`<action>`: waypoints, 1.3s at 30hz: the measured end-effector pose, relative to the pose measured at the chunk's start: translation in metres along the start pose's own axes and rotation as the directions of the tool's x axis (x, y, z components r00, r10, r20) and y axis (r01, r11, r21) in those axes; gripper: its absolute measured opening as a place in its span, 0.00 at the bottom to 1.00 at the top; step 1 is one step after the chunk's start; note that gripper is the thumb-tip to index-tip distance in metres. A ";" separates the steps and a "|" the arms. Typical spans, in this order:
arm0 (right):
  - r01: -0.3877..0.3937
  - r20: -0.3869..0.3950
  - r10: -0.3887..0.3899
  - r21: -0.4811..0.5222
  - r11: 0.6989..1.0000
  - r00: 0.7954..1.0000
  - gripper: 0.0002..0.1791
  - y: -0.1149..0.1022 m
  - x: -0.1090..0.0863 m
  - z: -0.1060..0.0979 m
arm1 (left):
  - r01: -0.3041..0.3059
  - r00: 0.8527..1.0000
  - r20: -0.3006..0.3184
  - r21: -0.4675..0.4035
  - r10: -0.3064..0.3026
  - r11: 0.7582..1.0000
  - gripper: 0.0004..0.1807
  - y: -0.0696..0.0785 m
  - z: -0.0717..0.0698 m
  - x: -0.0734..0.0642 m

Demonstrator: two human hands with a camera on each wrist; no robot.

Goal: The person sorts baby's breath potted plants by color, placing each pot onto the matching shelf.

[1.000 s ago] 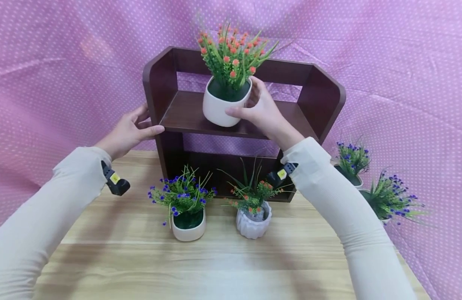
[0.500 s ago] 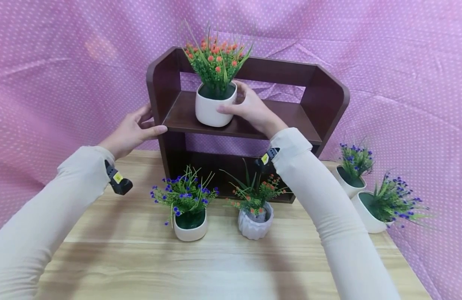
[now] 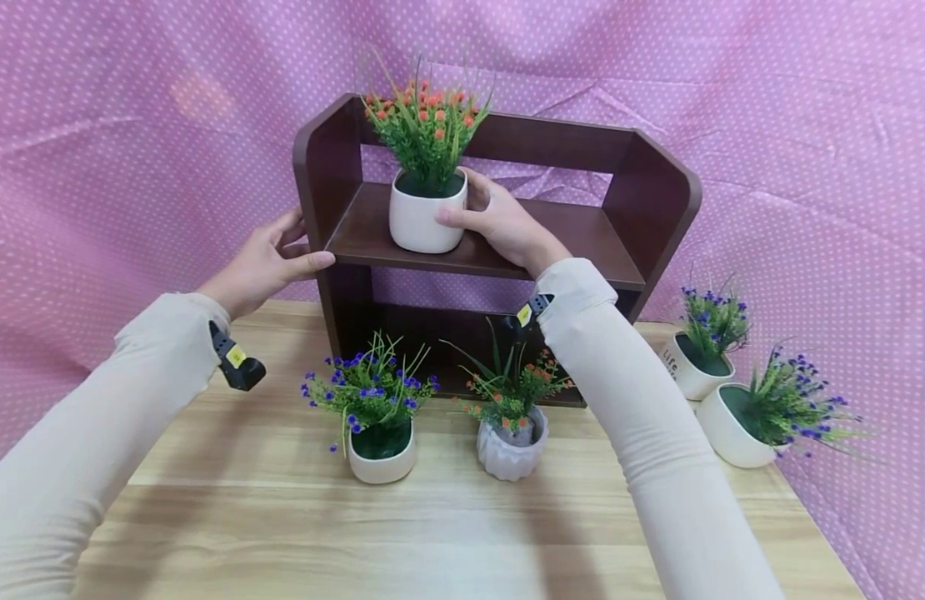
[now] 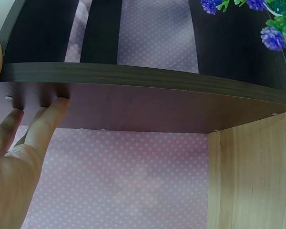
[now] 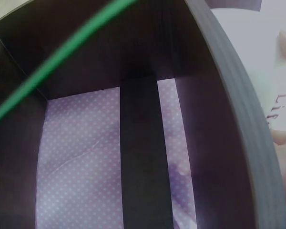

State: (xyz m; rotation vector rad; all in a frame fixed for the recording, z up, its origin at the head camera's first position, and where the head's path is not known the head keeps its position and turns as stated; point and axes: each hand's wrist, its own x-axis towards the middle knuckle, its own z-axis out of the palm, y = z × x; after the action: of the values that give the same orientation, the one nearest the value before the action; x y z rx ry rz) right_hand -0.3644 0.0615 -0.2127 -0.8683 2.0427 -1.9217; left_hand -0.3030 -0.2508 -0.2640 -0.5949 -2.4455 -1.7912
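On the upper board of a dark brown shelf (image 3: 567, 237) stands a white pot (image 3: 427, 225) of orange flowers and green grass, towards its left side. My right hand (image 3: 507, 225) holds this pot from the right, thumb on its front and fingers behind it. Part of the pot with lettering (image 5: 280, 106) shows in the right wrist view. My left hand (image 3: 256, 262) grips the shelf's left side panel, thumb at the front edge. In the left wrist view, its fingers (image 4: 45, 126) press on the panel's outer face (image 4: 133, 107).
In front of the shelf stand a white pot of blue flowers (image 3: 382, 467) and a ribbed grey-white pot of orange flowers (image 3: 511, 454). Two white pots (image 3: 695, 375) of blue flowers are at the right table edge. Pink dotted cloth (image 3: 807, 208) hangs behind.
My right hand has brought the potted orange flowers left and slightly lower on the upper board. My left hand keeps its place on the shelf's side.
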 end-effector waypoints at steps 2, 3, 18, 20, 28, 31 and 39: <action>0.002 -0.022 -0.002 -0.004 1.000 1.000 0.43 0.000 -0.001 0.001 | -0.002 1.000 0.000 0.005 0.002 1.000 0.42 0.000 0.000 0.000; 0.004 -0.033 -0.005 -0.005 1.000 0.999 0.43 0.001 -0.001 0.001 | -0.002 1.000 0.000 0.008 0.002 1.000 0.42 0.000 0.000 0.001; 0.069 -0.039 -0.072 -0.069 0.995 0.997 0.39 0.007 -0.002 0.008 | -0.006 1.000 0.014 0.005 0.005 1.000 0.43 -0.002 -0.004 -0.001; 0.070 -0.044 -0.074 -0.088 0.994 0.996 0.39 0.008 -0.002 0.009 | -0.004 1.000 0.013 0.011 0.004 1.000 0.43 -0.003 -0.005 -0.002; 0.070 -0.075 -0.080 -0.127 0.989 0.994 0.38 0.007 -0.002 0.009 | 0.004 1.000 0.014 0.025 -0.004 1.000 0.42 -0.002 -0.005 0.000; 0.066 -0.079 -0.078 -0.139 0.988 0.994 0.35 0.006 -0.002 0.010 | 0.002 1.000 0.012 0.015 -0.003 1.000 0.42 -0.001 -0.004 0.001; 0.014 -0.125 -0.035 -0.166 0.986 0.991 0.33 0.004 -0.001 0.010 | 0.012 1.000 0.010 0.022 -0.013 1.000 0.42 0.000 -0.005 0.003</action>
State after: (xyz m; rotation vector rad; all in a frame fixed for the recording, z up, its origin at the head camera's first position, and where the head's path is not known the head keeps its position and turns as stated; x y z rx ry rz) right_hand -0.3594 0.0537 -0.2185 -0.8279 2.3029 -1.8874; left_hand -0.3064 -0.2546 -0.2615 -0.5899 -2.4775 -1.7682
